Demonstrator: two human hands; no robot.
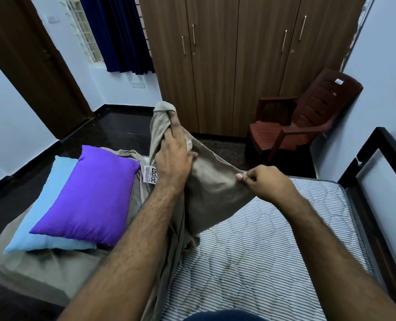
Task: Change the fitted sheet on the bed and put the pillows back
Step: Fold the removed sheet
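A beige fitted sheet is lifted off the striped mattress, which lies bare on the right. My left hand grips a bunched part of the sheet and holds it up. Further right, my right hand pinches the sheet's edge. The rest of the sheet hangs down between my arms and still covers the bed's left side. A purple pillow lies on a light blue pillow on that covered left part.
A brown plastic chair stands beyond the bed by the right wall. A wooden wardrobe fills the far wall. A dark bed frame runs along the right. A brown door and dark floor lie to the left.
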